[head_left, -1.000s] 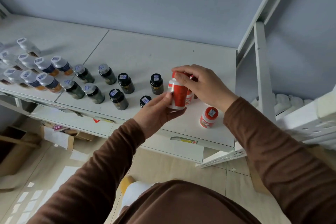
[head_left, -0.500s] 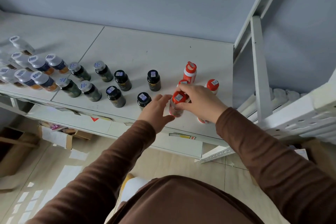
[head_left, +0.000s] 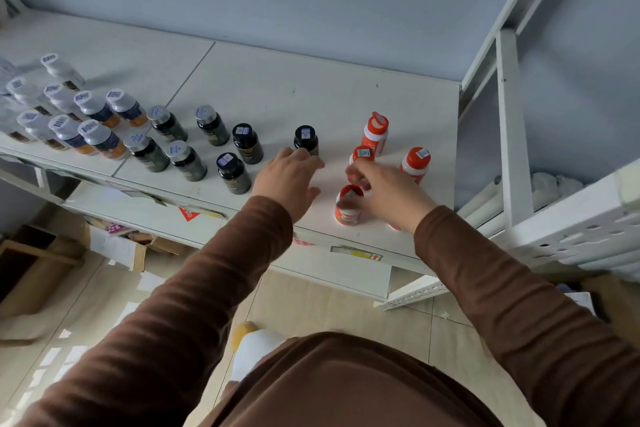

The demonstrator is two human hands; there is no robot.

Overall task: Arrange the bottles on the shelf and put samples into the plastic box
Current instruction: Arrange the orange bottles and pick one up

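Observation:
Several red-capped white bottles stand at the right end of the white shelf (head_left: 311,87). My right hand (head_left: 388,194) hovers over them, fingers loose just above the front red-capped bottle (head_left: 347,210), which stands free near the shelf edge. Behind it are another red-capped bottle (head_left: 362,153), a tall red bottle (head_left: 376,131) and a third red-capped bottle (head_left: 415,163). My left hand (head_left: 289,177) is flat and open over the shelf, fingertips by a black bottle (head_left: 306,139). No plastic box is in view.
More black bottles (head_left: 246,143), grey-green bottles (head_left: 166,125) and white-capped bottles (head_left: 97,107) stand in rows to the left. A white rack upright (head_left: 512,135) rises at the right. Cardboard boxes (head_left: 38,270) sit on the floor below the shelf.
I carried the red-capped bottle down from in front of me and stood it near the shelf edge. My right fingers have come off its cap, and my left hand has slid forward onto the shelf.

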